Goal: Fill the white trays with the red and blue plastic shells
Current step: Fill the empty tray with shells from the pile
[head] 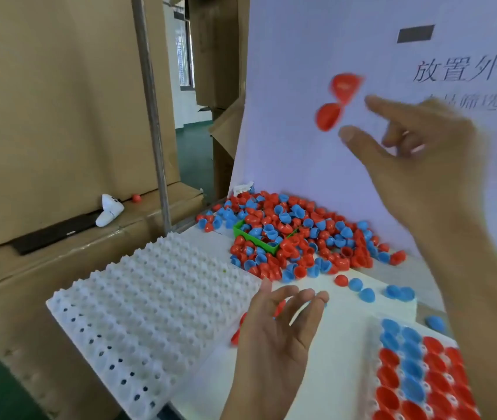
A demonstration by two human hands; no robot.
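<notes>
two red shells point(336, 101) are seen airborne above the shell pile point(298, 234), just off the spread fingers of the right hand point(417, 165); nothing is gripped. the left hand point(280, 325) is held flat and relaxed between the empty white tray point(138, 298) and the part-filled tray point(423, 374). a sorting or gathering step is judged to be in hand, and shells must next be picked from the pile and seated in the empty tray.

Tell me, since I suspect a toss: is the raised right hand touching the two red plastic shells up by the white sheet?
Apart. The head view shows white sheet between the right hand and both red shells.
</notes>
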